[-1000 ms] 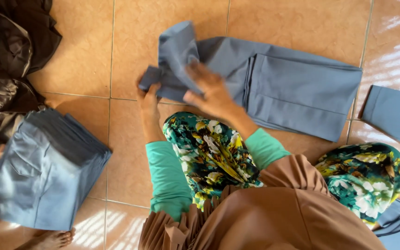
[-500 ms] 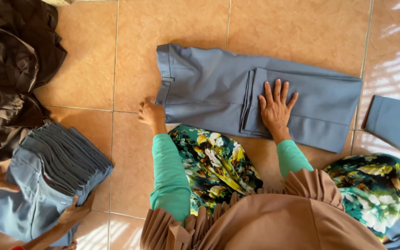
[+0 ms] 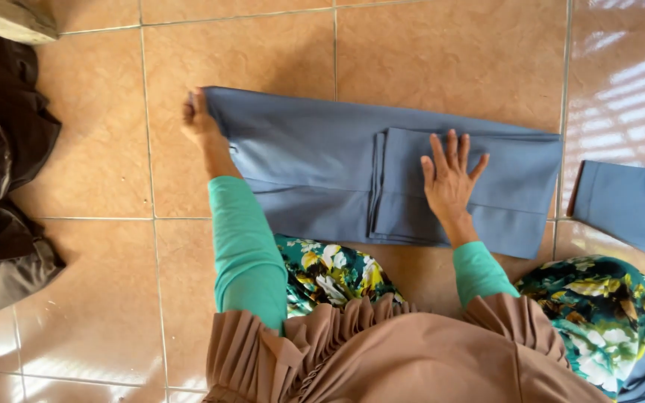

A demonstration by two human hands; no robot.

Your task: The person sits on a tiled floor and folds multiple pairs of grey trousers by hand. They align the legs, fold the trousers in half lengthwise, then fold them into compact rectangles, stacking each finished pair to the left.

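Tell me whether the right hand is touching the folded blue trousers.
Touching. The head view shows the right hand pressed flat, fingers spread, on the folded-over part of the blue trousers, with no gap.
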